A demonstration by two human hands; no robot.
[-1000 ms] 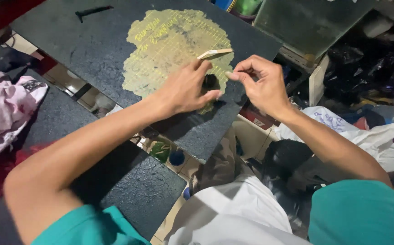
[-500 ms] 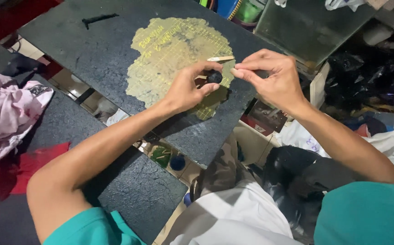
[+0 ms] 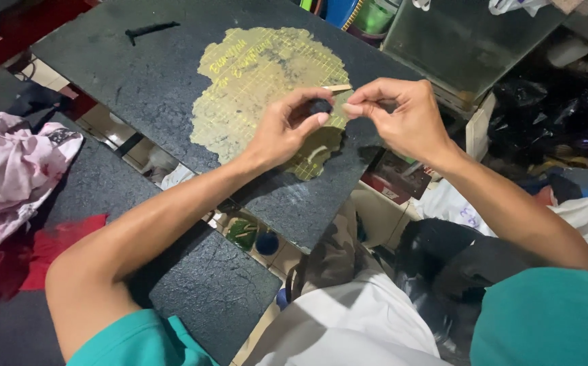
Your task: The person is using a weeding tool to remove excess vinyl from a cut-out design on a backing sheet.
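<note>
Both hands have drawn closer together since half a second ago, fingertips now almost meeting above the rough black board (image 3: 172,74). Left hand (image 3: 287,129) pinches one small dark round lump (image 3: 319,106) between thumb and forefinger. Right hand (image 3: 402,118) has its fingertips pressed together just beside it, perhaps holding something too small to tell. One pale wooden stick (image 3: 338,88) lies behind them on the worn yellowish gridded patch (image 3: 260,88).
</note>
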